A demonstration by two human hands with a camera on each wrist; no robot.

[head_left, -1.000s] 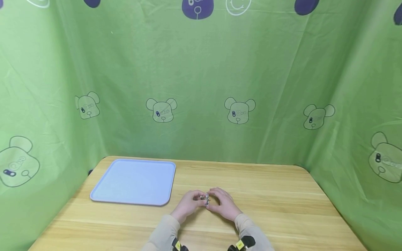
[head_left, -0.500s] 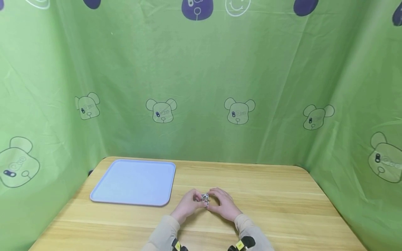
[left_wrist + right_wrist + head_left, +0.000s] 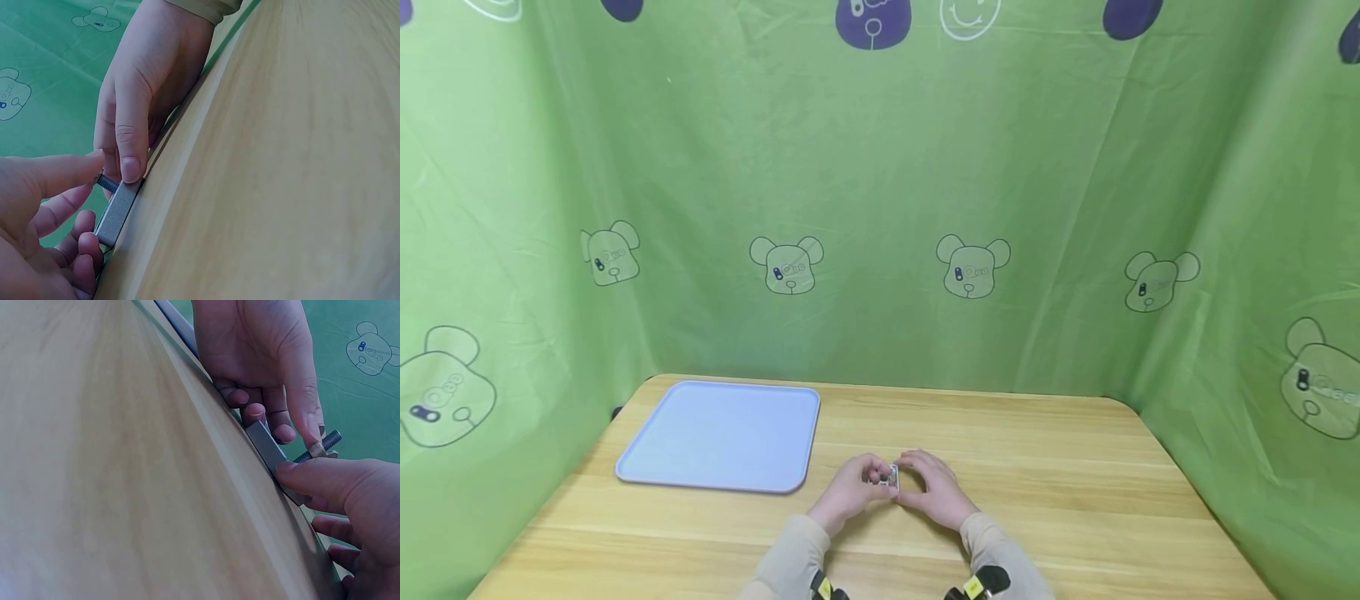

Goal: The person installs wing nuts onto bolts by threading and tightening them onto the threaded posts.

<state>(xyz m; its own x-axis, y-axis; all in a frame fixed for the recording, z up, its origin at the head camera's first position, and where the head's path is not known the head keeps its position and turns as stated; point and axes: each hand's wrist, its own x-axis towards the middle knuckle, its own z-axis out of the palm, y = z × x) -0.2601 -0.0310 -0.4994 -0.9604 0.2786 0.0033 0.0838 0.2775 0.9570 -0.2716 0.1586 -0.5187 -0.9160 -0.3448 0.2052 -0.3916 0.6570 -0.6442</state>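
The right hand gripped a grey, metal-looking rectangular block between the hands; the left hand pinched a brass-coloured winged nut on its dark threaded bolt. Thread showed either side, so threading looked unfinished, direction unclear. Outward of the left hand lay a pale-blue rectangular tray.

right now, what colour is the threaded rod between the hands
Dark grey; the threaded rod shows best in the right wrist view.

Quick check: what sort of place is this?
Probably a curtained indoor workstation, perhaps a recording booth: green bear-print fabric hangs behind and on both sides of a wood-grain table with a pale blue tray on it.
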